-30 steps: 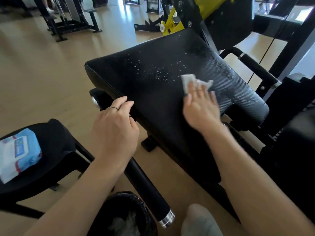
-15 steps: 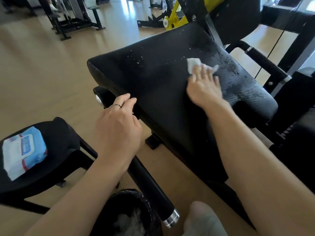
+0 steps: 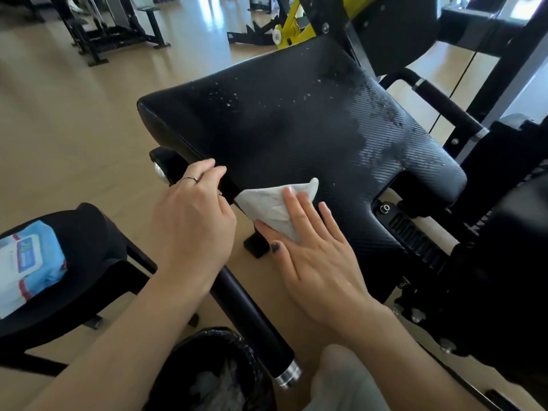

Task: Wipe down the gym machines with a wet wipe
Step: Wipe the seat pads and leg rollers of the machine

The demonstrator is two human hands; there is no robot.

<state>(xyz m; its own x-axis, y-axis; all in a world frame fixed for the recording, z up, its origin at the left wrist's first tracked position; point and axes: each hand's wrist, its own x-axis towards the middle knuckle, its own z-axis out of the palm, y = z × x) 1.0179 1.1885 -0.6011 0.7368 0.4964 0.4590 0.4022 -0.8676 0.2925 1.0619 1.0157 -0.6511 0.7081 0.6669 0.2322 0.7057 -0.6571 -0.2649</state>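
Right hand (image 3: pixel 318 256) flat, fingers straight and slightly spread, pressing the white wet wipe (image 3: pixel 274 203) onto the near edge of the black seat pad (image 3: pixel 296 129) — wipe mostly under the fingertips, its left part overhanging the edge. Left hand (image 3: pixel 192 215) just left of the wipe, fingers curled over the same pad edge, ring on one finger. Droplets across the far pad. Bare pad beyond the wipe; wooden floor (image 3: pixel 59 129) to the left — lined bin (image 3: pixel 213 372) near.
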